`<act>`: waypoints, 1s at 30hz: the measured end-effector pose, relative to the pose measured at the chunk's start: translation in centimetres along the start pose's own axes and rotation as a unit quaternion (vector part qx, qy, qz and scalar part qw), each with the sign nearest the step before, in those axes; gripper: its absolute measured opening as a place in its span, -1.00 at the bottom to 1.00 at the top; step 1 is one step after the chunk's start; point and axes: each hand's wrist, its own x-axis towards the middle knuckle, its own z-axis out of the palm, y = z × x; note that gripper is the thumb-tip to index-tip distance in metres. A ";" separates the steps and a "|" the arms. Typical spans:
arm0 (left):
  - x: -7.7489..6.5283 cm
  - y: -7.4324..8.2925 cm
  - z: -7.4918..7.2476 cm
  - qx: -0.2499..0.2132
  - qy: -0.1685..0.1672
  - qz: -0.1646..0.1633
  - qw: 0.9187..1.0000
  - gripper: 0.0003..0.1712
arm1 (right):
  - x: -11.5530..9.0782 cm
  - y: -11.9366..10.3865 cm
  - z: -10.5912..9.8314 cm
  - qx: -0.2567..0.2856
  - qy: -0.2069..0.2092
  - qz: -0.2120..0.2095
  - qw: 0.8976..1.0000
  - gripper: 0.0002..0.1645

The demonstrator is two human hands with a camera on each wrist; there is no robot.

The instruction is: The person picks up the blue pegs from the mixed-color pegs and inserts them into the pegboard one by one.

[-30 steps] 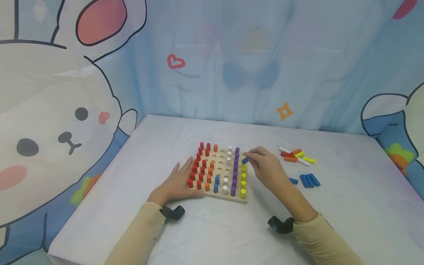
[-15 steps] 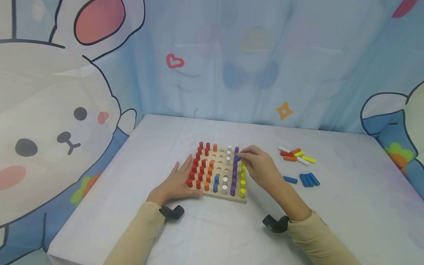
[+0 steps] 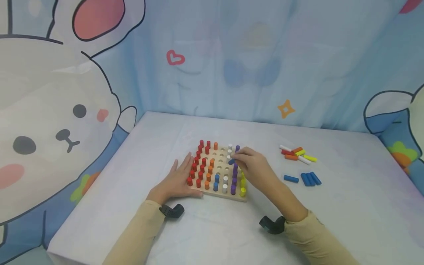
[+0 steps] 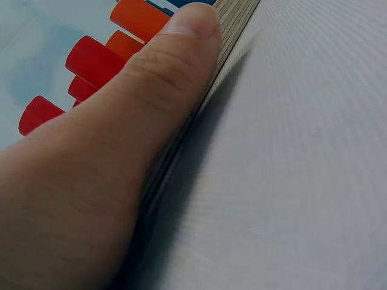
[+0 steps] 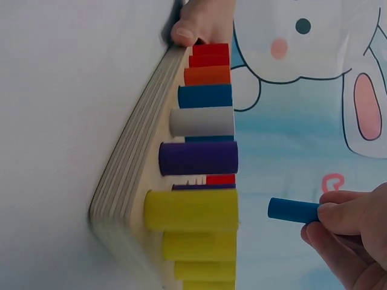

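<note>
A wooden pegboard on the table carries upright pegs in rows of red, orange, blue, white, purple and yellow. My left hand rests along its left side, fingers spread and straight, the thumb lying against the near edge. My right hand pinches a blue peg between thumb and fingertips. In the head view that peg overlaps the white and purple rows; the right wrist view shows it in the air beyond the tops of the seated pegs. The hand hides part of the purple and yellow rows.
Right of the board lie a blue peg and a group of several blue pegs. Farther back is a loose pile with a red peg, orange, yellow and white ones. A printed curtain hangs behind the table.
My right hand has moved left over the board with the blue peg, from the yellow row past the purple row. The left hand stays at the board's side.
</note>
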 end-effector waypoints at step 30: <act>0.3 -0.3 0.1 0.036 -0.012 -0.003 0.999 0.53 | 2.1 -1.2 2.7 -0.001 -0.083 0.002 0.997 -0.81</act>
